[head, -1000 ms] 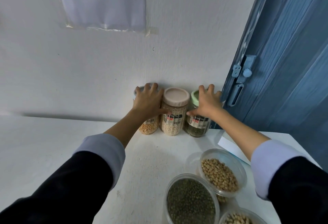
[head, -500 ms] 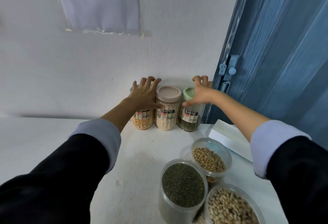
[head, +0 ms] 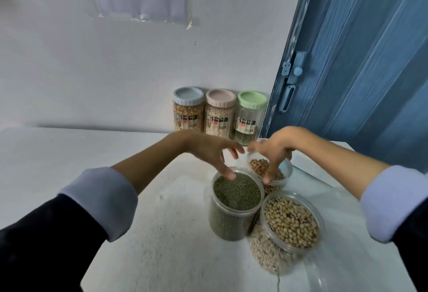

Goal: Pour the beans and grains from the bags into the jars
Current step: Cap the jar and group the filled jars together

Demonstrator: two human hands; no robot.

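Observation:
Three open clear jars stand close together on the white table: one of green beans, one of yellow soybeans behind it, one of pale speckled beans nearest me. My left hand hovers over the green bean jar, fingers spread, tips at its far rim. My right hand arches over the soybean jar, thumb at the near rim and fingers curled down at the far rim. No bags are in view.
Against the wall stand three lidded jars: grey lid with corn, pink lid with pale grain, green lid with a little green grain. A blue door closes the right side. A white flat item lies behind my right hand.
Both hands left the lidded jars at the wall and drew back toward me, coming down over the open jars. The view tilted down and nearer.

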